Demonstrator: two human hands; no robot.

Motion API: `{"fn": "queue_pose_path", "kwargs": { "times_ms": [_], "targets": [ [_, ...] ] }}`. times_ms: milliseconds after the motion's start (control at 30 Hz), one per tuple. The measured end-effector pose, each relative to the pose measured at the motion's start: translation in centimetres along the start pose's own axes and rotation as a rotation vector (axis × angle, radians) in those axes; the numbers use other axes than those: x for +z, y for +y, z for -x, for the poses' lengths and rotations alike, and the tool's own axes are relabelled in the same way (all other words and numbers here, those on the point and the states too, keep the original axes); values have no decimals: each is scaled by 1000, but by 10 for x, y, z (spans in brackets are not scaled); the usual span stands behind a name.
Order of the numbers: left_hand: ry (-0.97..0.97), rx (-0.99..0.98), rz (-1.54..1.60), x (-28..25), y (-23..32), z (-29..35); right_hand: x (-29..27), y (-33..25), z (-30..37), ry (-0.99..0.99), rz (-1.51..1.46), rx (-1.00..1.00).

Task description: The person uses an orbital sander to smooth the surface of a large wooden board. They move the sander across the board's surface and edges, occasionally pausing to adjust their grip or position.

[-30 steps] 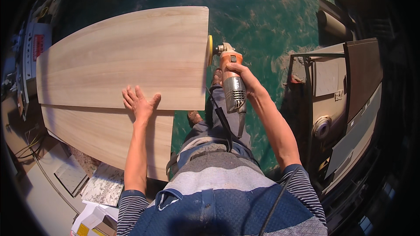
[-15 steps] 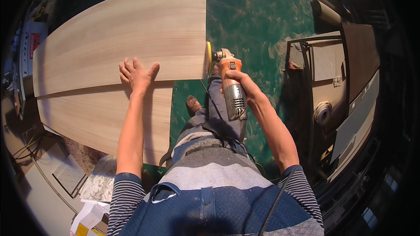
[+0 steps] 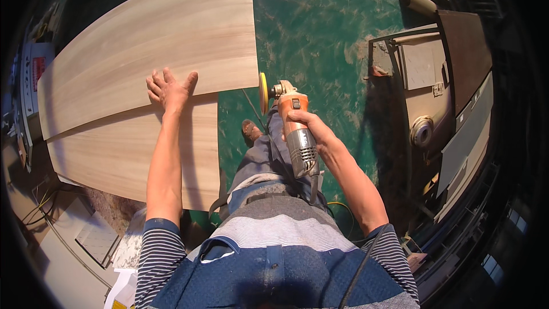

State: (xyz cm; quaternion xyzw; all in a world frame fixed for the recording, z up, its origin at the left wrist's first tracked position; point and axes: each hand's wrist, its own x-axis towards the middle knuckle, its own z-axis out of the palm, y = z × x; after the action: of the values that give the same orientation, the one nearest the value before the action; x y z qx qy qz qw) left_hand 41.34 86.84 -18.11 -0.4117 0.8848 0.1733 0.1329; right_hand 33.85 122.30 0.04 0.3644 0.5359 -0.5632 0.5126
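Observation:
My right hand [image 3: 313, 129] is wrapped round the body of an orange and grey angle grinder [image 3: 295, 109]. A yellow-rimmed disc [image 3: 263, 93] on its head stands edge-up beside the right end of a pale wood-grain board [image 3: 154, 40], close to its lower right corner. Whether disc and board touch is hard to tell. Fingers spread, my left hand [image 3: 170, 88] lies flat on that board near its lower edge. Beneath it a second pale board [image 3: 137, 157] sticks out toward me. The grinder's cord runs down along my body.
Dusty green floor [image 3: 320, 28] spreads beyond the boards. To the right lean a brown panel [image 3: 466, 63], grey sheets [image 3: 460, 137] and a beige panel with a round roll [image 3: 422, 131] on it. Cables [image 3: 48, 217] and pale panels [image 3: 68, 269] lie at lower left.
The grinder has come toward me and slightly left, its disc now lower, at the board's corner. My left hand keeps its place on the board while the whole view has shifted a little.

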Motion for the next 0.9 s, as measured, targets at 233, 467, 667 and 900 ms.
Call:
{"fn": "queue_pose_path", "kwargs": {
  "times_ms": [233,467,667,900],
  "targets": [
    [32,13,-29,-6,-1,-6,-10,-16,5,15,-45,34],
    [44,29,-5,-3,3,-3,-10,-110,-42,-28,-25,-35],
    [31,7,-28,-4,5,-10,29,-239,-114,-86,32,-55],
    [29,18,-40,-1,1,-12,62,-321,-154,-145,116,-128]
  ]
}}
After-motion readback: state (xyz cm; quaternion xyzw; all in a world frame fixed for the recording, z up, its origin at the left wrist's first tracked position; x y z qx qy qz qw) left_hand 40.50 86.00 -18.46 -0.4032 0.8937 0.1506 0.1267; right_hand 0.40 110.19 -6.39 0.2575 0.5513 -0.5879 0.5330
